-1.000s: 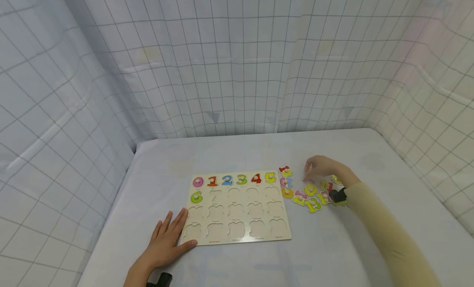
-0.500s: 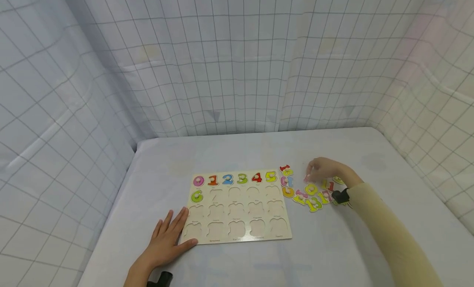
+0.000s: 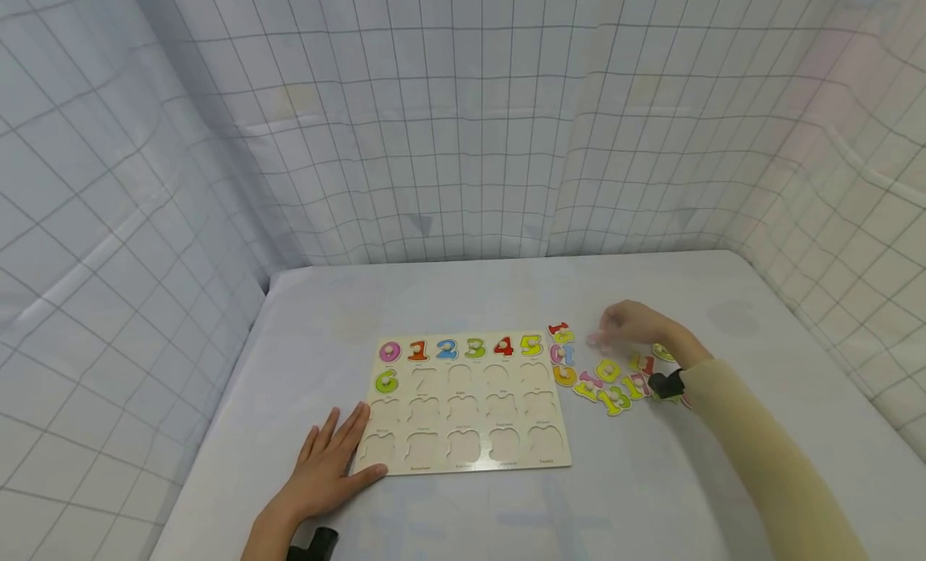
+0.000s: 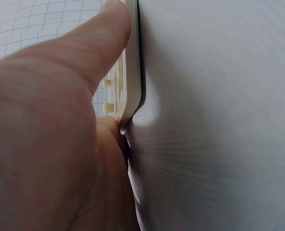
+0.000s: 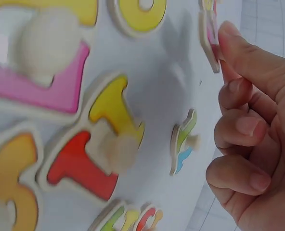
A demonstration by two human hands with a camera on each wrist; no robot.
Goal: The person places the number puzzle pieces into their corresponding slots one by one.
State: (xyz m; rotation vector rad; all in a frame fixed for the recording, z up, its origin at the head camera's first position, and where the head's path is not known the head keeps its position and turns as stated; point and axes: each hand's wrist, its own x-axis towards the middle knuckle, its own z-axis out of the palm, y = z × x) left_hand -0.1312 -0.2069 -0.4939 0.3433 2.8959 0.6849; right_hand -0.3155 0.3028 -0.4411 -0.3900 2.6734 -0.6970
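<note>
Left hand (image 3: pixel 321 477), fingers apart, rests at board's (image 3: pixel 481 423) near-left corner. Right hand (image 3: pixel 633 321): thumb and finger clamped on pink piece (image 5: pixel 210 36), right of board. Loose pieces (image 3: pixel 613 400) also right of board.

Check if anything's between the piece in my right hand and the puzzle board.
Yes: three loose number pieces line the right edge of the puzzle board, between it and the held piece in your right hand. They look flat, so lifting over probably works.
</note>
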